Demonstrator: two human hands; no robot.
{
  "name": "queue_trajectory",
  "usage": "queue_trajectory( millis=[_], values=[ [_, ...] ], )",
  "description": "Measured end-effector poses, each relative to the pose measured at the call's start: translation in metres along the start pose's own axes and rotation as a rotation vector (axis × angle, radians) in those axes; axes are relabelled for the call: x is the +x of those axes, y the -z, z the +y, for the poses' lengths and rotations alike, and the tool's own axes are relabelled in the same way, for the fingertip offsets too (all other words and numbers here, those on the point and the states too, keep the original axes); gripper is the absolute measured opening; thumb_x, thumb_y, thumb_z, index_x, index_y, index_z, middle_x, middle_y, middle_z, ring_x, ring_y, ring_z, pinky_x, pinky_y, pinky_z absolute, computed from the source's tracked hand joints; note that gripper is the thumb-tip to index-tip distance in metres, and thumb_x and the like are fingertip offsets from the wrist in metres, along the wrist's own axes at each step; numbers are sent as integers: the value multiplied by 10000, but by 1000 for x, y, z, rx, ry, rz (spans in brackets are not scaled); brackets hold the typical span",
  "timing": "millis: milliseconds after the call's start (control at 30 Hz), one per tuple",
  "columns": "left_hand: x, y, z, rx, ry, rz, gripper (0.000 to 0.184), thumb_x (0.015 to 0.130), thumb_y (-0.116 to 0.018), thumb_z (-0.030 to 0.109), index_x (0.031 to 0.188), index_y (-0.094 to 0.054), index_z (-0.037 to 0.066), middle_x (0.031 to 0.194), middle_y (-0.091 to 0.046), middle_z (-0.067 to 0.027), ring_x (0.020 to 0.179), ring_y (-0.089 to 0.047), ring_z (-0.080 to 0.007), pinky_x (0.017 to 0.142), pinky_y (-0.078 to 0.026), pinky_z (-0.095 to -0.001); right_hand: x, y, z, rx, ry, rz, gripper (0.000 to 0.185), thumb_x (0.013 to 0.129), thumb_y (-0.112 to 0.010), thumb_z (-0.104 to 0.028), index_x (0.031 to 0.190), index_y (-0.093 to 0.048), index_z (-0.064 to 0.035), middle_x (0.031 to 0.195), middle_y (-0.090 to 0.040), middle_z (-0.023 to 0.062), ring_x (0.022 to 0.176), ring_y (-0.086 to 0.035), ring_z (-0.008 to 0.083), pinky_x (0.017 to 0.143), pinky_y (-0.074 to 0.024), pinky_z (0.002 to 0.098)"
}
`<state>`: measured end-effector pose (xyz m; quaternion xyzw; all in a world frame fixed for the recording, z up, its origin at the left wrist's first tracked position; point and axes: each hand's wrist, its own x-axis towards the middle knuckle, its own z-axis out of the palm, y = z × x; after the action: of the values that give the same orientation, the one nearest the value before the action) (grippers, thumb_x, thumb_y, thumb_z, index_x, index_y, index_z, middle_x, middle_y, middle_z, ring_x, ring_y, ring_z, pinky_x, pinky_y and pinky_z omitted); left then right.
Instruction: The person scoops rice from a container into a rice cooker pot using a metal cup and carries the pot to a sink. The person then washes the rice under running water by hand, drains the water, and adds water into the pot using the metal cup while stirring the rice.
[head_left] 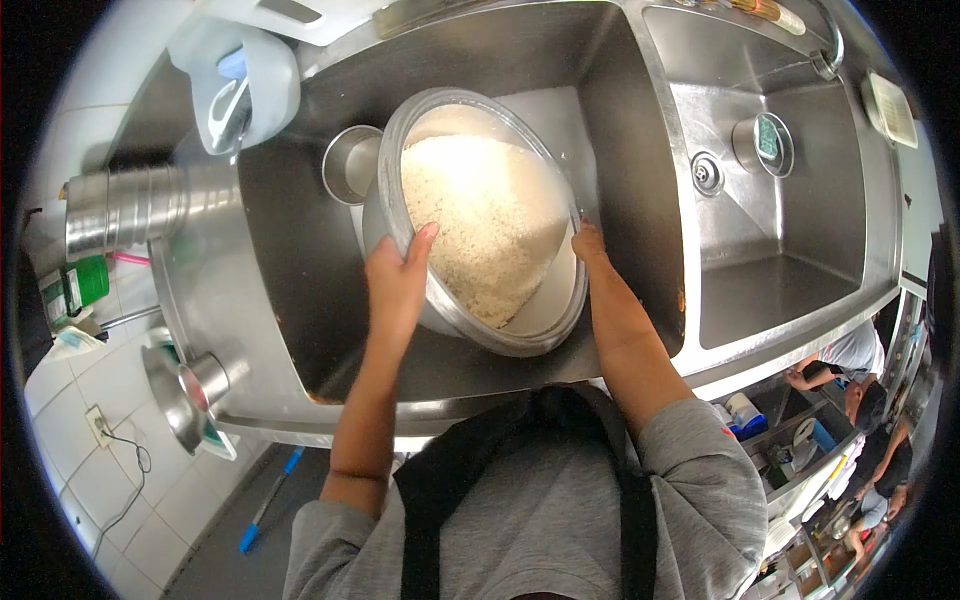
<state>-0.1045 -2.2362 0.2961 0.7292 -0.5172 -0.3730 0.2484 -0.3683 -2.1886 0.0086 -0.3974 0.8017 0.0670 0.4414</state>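
A large round metal bowl (455, 323) is held tilted over the left sink basin (285, 290). Pale grains (480, 215), which look like rice, lie inside it with whitish liquid at their right side. My left hand (400, 270) grips the bowl's left rim, thumb on top. On the right rim my right hand (588, 243) is closed, its fingers partly hidden behind the edge. Just left of the bowl stands a small metal container (350, 165) in the basin.
The right basin (740, 290) holds a small round container (785, 150) with a green scrubber. A translucent plastic jug (270, 95) and stacked metal pots (120, 210) stand on the left. Several people (870, 400) are at the far right.
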Motion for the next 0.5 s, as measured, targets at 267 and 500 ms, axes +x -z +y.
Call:
queue_trajectory(
  millis=[267, 500],
  values=[
    [1, 0, -4, 0, -12, -1, 444, 724, -611, 346, 635, -496, -73, 553, -506, -182, 513, -460, -187, 532, -386, -338, 1, 0, 1, 29, 3, -11, 536, 724, -333, -93, 1252, -277, -23, 1247, -321, 210, 1149, -329, 318, 974, -251, 334],
    [6, 9, -42, -225, -60, 94, 310, 707, -629, 206, 802, -531, -71, 724, -577, -137, 631, -543, -168, 586, -430, -301, 25, -22, 20, 870, -142, -37, 549, 751, -531, -200, 1200, -330, 44, 1190, -411, 170, 1054, -431, 257, 853, -364, 333]
  ],
)
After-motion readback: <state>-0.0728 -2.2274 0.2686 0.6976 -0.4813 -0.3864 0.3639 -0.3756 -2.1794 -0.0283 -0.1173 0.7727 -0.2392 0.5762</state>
